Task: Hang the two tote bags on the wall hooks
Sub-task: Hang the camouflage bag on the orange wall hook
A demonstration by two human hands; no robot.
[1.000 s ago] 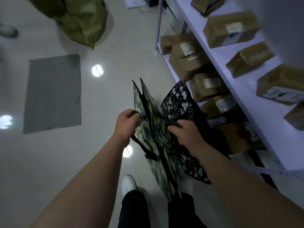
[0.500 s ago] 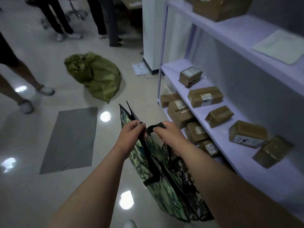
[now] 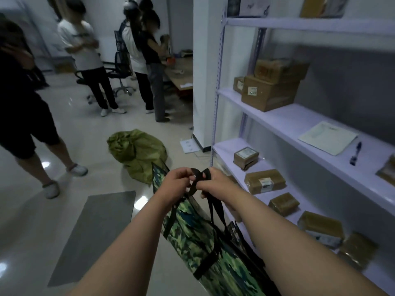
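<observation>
The black webbing handles [image 3: 199, 175] of the camouflage tote bag [image 3: 203, 248] are pinched between the two hands, which are held close together in front of the shelving unit [image 3: 275, 116]. The left hand [image 3: 177, 181] is clenched on the straps from one side and the right hand [image 3: 214, 182] is closed on them from the other, knuckles nearly touching. The camouflage bag is hung below the grip, flattened, with nothing seen inside it. A second tote bag [image 3: 235, 230], dark with a pale print, is glimpsed just behind it, pressed against its far face; which hand carries its handles cannot be told.

To the right, brown taped parcels [image 3: 265, 181] are laid along the front edge of the lower shelf, and one small parcel [image 3: 245, 157] is set near that shelf's left end. On the shelf above, stacked cardboard boxes [image 3: 269, 95] are placed at the left end, with a sheet of paper [image 3: 327, 137] and a pen [image 3: 355, 152] further right.

On the floor, a crumpled green sack [image 3: 136, 152] is lying beyond the hands, its contents hidden, and a grey mat [image 3: 96, 233] is spread to the left. Several people [image 3: 85, 54] are standing further back.
</observation>
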